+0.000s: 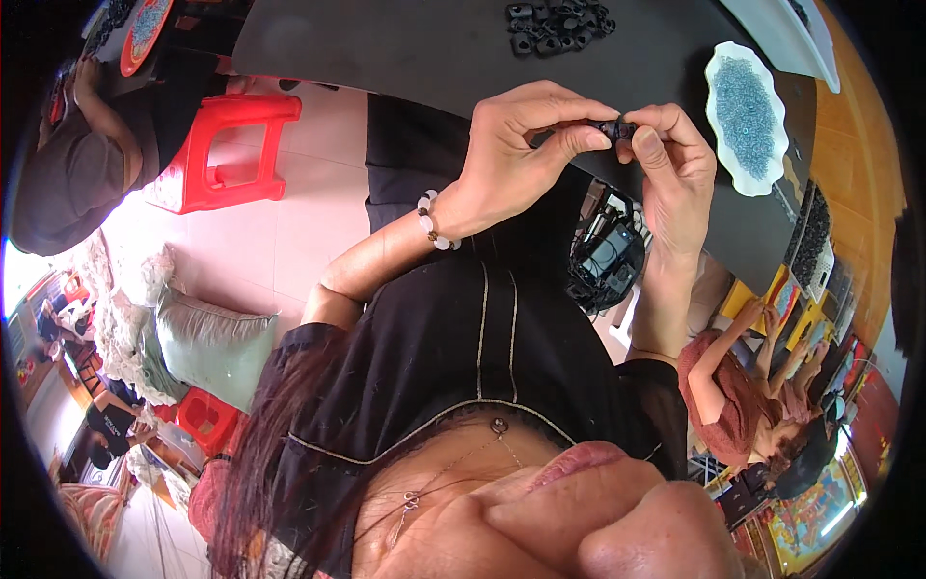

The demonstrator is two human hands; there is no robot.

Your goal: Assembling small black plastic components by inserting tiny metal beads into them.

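My left hand and my right hand meet over the near edge of the dark table. Between their fingertips is a small black part, pinched from both sides; the fingers cover much of it, so its exact kind is hard to make out. Beyond my hands lies a pile of small black parts with holes in them. To the right of my right hand stands a white scalloped dish, filled with tiny clear bluish pieces.
A white tray sits at the far right. Red plastic stools and a pale green stuffed sack are on the floor to the left. One person sits at the far left; others work at the right.
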